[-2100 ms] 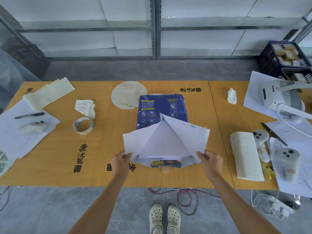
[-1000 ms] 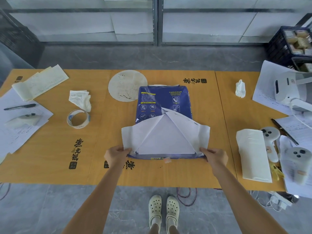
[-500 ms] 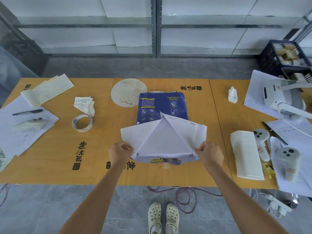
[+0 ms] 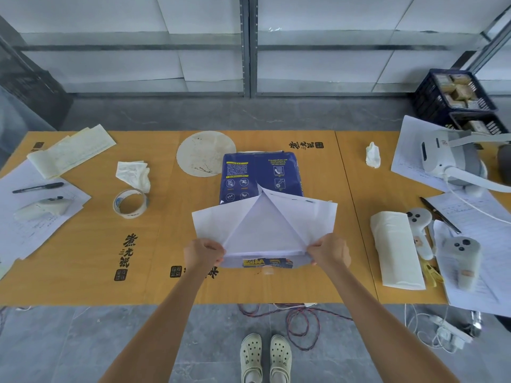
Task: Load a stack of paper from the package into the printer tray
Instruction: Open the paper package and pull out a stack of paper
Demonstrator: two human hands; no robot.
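A blue paper package (image 4: pixel 260 175) lies in the middle of the yellow table (image 4: pixel 83 244), its near end unwrapped. The white wrapper flaps (image 4: pixel 265 225) are folded open into a triangle over the near end. My left hand (image 4: pixel 204 254) pinches the left flap at its near corner. My right hand (image 4: pixel 329 251) pinches the right flap at its near corner. The paper stack inside is hidden under the flaps. No printer tray shows in this view.
A tape roll (image 4: pixel 129 203), crumpled tissue (image 4: pixel 134 174) and round disc (image 4: pixel 206 153) lie left of the package. Sheets, a pen (image 4: pixel 37 187) and a controller (image 4: pixel 41 207) sit far left. Folded white cloth (image 4: pixel 395 250), two controllers, a headset (image 4: pixel 450 158) and papers sit right. Cables lie on the floor.
Both hands went from flat on the flap edges to fists pinching the near corners. The near end of the wrapper rose slightly off the table.
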